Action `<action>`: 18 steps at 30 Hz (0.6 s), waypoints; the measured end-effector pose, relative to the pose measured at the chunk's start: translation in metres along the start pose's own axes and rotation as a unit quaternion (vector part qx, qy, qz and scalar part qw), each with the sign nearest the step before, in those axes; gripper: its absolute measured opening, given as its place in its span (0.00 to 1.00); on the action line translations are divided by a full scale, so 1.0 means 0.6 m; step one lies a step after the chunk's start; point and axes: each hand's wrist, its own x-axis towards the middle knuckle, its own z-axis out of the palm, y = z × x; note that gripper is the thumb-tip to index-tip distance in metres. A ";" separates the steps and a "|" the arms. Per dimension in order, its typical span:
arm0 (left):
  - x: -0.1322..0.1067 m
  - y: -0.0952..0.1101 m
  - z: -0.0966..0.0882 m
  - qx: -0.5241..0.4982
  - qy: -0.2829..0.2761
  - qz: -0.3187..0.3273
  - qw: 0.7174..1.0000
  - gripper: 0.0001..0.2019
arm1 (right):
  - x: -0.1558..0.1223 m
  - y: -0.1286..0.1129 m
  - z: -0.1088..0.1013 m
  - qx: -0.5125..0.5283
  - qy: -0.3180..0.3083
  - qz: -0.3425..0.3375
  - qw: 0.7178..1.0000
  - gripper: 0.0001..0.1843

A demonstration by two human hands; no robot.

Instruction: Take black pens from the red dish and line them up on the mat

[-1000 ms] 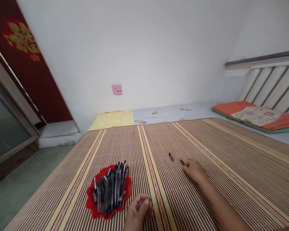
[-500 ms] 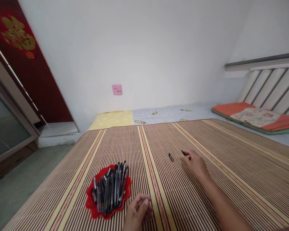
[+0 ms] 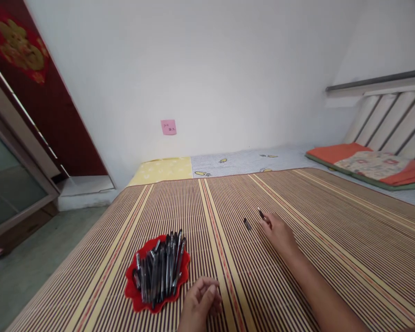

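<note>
We found the right hand (image 3: 277,232) pinching a short dark piece (image 3: 260,212) over the striped mat (image 3: 228,193), its near end hidden by the fingers; a second dark piece (image 3: 247,224) lay near it, too small to identify. We saw the left hand (image 3: 201,302) curled beside the red dish (image 3: 130,289) of overlapping pens (image 3: 163,267), its palm hidden, and could not tell its grip

Bare hands and forearm of the person. Left hand (image 3: 201,299), the nearer to the left edge of the striped mat (image 3: 235,249): thumb broad, its nail visible, wrist partly cut off by the lower limit of the view. Right hand (image 3: 277,229), the nearer to the mat's far edge: likewise bare. Right forearm (image 3: 320,286): uncovered, smooth in outline, slender at the wrist, broadening toward the lower limit.
</note>
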 end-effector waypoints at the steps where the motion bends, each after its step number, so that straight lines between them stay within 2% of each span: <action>1: 0.000 -0.001 0.000 -0.001 -0.002 0.001 1.000 0.24 | 0.004 0.000 0.003 -0.010 -0.017 0.036 0.999 0.20; 3: 0.000 -0.002 -0.001 -0.003 -0.007 0.003 1.000 0.23 | 0.012 0.000 0.011 -0.024 -0.051 0.081 0.995 0.20; 8: 0.002 -0.004 -0.003 -0.003 -0.012 0.003 1.000 0.24 | 0.021 -0.006 0.041 -0.037 -0.093 0.083 0.992 0.16; 12: 0.003 -0.004 -0.004 -0.003 -0.007 0.003 1.000 0.23 | 0.019 -0.008 0.051 -0.043 -0.102 0.083 0.990 0.15; 18: 0.002 -0.006 -0.005 -0.002 -0.011 0.004 1.000 0.22 | 0.010 -0.001 0.049 -0.026 -0.099 0.083 0.991 0.14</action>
